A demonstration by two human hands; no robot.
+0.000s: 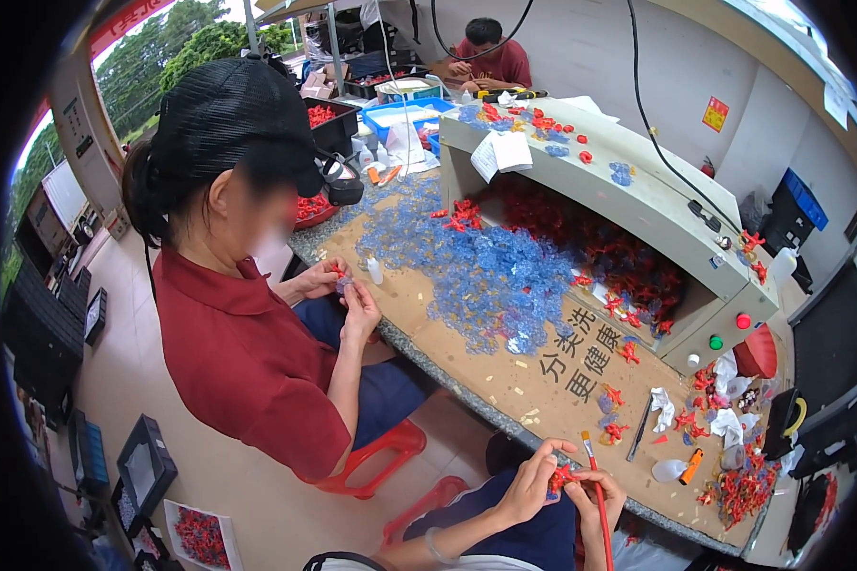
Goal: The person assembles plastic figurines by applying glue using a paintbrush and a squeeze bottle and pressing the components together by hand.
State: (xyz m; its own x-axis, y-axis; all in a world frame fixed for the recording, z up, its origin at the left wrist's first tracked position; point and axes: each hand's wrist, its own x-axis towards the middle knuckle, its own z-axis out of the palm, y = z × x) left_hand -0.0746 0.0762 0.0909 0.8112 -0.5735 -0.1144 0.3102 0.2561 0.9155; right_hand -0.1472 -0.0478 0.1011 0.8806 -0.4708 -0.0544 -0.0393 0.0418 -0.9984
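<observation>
Over my lap at the table's front edge, my left hand (531, 487) pinches a small red plastic figure (562, 478) with a bit of blue at its lower side. My right hand (595, 497) is closed round a red-handled paintbrush (598, 495), bristles up, and its fingertips also touch the red figure. Fingers cover part of the figure. Just beyond my hands, a few red and blue pieces (613, 433) lie on the cardboard-covered table (486, 381). A dark slim tool (641, 428) rests beside a crumpled white tissue (662, 409).
A large heap of clear blue pieces (495, 276) spreads before a pale metal machine (619, 190) full of red figures. To the right are a red heap (745, 490), an orange cutter (692, 466) and a clear bottle (669, 470). A co-worker (248, 333) sits at left, another person (490, 62) behind.
</observation>
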